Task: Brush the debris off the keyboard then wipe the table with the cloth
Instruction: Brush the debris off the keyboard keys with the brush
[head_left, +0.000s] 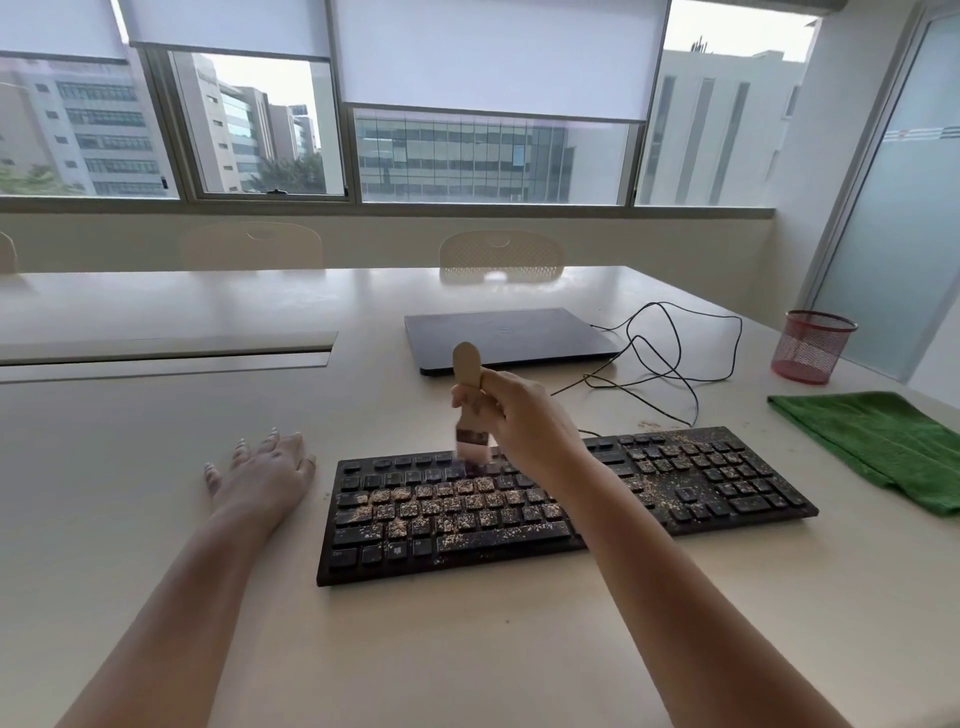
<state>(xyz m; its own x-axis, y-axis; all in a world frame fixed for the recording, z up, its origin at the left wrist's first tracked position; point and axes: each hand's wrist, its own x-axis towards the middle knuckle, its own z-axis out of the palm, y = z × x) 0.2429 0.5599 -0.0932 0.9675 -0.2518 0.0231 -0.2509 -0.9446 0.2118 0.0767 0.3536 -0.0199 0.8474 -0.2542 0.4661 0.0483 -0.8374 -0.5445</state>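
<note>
Brushing step, and by the look of it barely begun.

Right hand (511, 410) grips the wooden handle of a small flat brush (470, 410), fingers wrapped round it, handle end pointing up and away. Bristles are blurred; they sit at the top rows of the keyboard (566, 501), near the middle. Cannot tell whether they touch the keys or hang just above.

Left hand (265, 470) lies flat on the table (467, 649) just left of the keyboard, fingers straight and spread, holding nothing. It does not touch the keyboard.

Debris (441, 501): pale crumbs thick over the middle letter rows and the space bar, a thinner scatter over the right-hand keys and number pad. A few specks lie on the table behind the keyboard's far right corner.

Green cloth (878, 447) lies folded on the table to the right of the keyboard, near it, untouched. So wiping has not started.

Behind: a closed dark laptop (509, 335), a loose black cable (670, 364) trailing to the keyboard, a red mesh pot (813, 345) at the far right.

Judgement: the next move calls for strokes across the crumbed rows towards one edge, bristles worked into the gaps between keys. The free hand may need to steady the keyboard. Risk: crumbs flicked onto the cloth or laptop.
</note>
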